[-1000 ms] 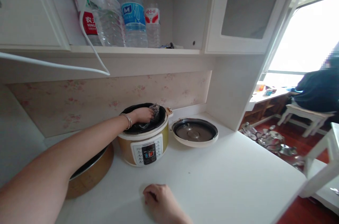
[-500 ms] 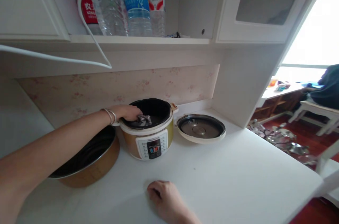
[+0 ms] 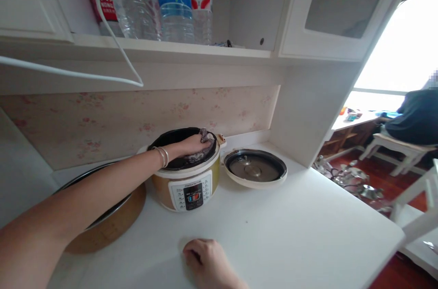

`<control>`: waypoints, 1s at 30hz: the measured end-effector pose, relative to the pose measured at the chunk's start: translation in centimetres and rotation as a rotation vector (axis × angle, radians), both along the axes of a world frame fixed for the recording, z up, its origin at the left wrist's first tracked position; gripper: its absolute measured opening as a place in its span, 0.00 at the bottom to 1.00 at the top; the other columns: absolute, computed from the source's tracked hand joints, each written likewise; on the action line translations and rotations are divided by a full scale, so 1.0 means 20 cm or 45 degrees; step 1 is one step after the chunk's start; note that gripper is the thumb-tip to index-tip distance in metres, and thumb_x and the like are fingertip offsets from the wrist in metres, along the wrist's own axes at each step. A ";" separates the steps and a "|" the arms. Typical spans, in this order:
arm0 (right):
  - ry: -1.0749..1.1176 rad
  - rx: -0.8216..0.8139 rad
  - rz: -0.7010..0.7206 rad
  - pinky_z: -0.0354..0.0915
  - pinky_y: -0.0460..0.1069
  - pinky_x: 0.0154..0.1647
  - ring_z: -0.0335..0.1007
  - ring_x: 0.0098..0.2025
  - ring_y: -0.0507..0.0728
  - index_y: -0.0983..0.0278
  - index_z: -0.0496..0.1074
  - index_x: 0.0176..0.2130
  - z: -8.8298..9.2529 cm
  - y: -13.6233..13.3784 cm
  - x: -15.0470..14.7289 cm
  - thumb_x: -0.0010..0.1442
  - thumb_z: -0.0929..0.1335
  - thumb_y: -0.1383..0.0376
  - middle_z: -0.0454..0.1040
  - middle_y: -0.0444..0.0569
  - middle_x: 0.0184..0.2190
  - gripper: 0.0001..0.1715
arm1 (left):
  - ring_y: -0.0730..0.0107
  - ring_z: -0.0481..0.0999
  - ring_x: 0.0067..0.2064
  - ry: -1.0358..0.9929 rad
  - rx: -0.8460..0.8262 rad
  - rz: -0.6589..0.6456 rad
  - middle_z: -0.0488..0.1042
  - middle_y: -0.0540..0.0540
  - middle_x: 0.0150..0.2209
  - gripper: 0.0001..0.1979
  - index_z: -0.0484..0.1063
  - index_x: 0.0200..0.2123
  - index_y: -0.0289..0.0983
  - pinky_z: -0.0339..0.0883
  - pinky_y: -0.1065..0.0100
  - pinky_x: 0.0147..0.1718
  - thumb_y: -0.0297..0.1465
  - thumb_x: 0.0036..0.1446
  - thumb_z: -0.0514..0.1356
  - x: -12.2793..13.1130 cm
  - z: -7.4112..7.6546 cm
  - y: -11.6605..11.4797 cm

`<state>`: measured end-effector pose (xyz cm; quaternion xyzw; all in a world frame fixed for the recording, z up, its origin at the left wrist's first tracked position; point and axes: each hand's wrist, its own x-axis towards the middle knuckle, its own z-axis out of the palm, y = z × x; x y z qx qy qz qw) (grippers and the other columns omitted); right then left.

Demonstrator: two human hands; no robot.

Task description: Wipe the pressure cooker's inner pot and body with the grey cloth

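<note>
Inside the top of the rice cooker (image 3: pixel 160 188), my left hand (image 3: pixel 196 144) grips a crumpled greyish cloth (image 3: pixel 205 135) against the right side of the dark inner wall. The cooker has a white front panel with buttons and a small display. My right hand (image 3: pixel 207 259) rests curled on the white counter (image 3: pixel 273 234) in front of the cooker, its fingers folded in with nothing visible in them. Just right of the cooker lies its detached round lid (image 3: pixel 255 168), inner side up. Below my left forearm stands a brown pot (image 3: pixel 112 234) with a dark inside, partly hidden.
Overhead, an open cabinet shelf (image 3: pixel 171 47) holds several plastic bottles (image 3: pixel 174 4). A white cable (image 3: pixel 85 77) hangs in front of it. At the right, a person (image 3: pixel 417 116) sits on a white stool (image 3: pixel 400 147), and shiny metal items (image 3: pixel 352 179) lie on the floor.
My left hand has moved right with the cloth, from the left-middle of the cooker to its right inner wall. The camera view has shifted slightly. My right hand stays on the counter.
</note>
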<state>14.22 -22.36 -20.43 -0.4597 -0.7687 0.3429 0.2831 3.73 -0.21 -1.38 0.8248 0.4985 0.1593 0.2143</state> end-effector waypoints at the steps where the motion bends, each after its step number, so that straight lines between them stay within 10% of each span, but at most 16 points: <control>1: -0.008 0.000 0.003 0.62 0.40 0.37 0.74 0.37 0.52 0.57 0.76 0.35 0.00 0.00 0.00 0.58 0.60 0.70 0.79 0.43 0.34 0.16 | 0.63 0.76 0.41 0.007 -0.076 -0.089 0.78 0.43 0.43 0.18 0.74 0.43 0.34 0.67 0.70 0.40 0.39 0.54 0.59 -0.03 0.01 -0.02; 7: -0.049 -0.006 0.004 0.62 0.41 0.37 0.74 0.37 0.53 0.56 0.77 0.37 0.02 -0.01 0.00 0.60 0.61 0.67 0.79 0.43 0.35 0.16 | 0.69 0.75 0.29 0.600 -0.259 -0.410 0.79 0.51 0.29 0.11 0.79 0.31 0.38 0.61 0.73 0.26 0.23 0.45 0.58 -0.29 0.13 -0.05; 13: -0.082 0.020 0.002 0.62 0.40 0.36 0.74 0.36 0.51 0.56 0.76 0.36 -0.01 0.01 -0.02 0.59 0.61 0.69 0.78 0.41 0.35 0.16 | 0.62 0.76 0.33 1.204 0.685 -0.575 0.79 0.40 0.31 0.10 0.79 0.28 0.34 0.64 0.66 0.36 0.19 0.47 0.58 -0.34 0.08 0.12; 20: -0.073 0.038 0.008 0.62 0.39 0.36 0.75 0.35 0.50 0.56 0.76 0.36 -0.04 0.02 -0.01 0.58 0.62 0.70 0.78 0.40 0.35 0.16 | 0.61 0.72 0.46 1.096 1.068 -0.966 0.78 0.40 0.39 0.12 0.78 0.27 0.39 0.58 0.62 0.50 0.21 0.53 0.57 -0.17 -0.03 0.16; 30: -0.038 0.006 0.032 0.62 0.39 0.36 0.75 0.36 0.50 0.57 0.76 0.35 0.01 0.01 0.01 0.58 0.61 0.72 0.78 0.41 0.34 0.16 | 0.58 0.76 0.39 1.061 0.229 -0.145 0.79 0.42 0.35 0.16 0.80 0.39 0.43 0.63 0.64 0.42 0.27 0.44 0.63 -0.27 0.10 0.17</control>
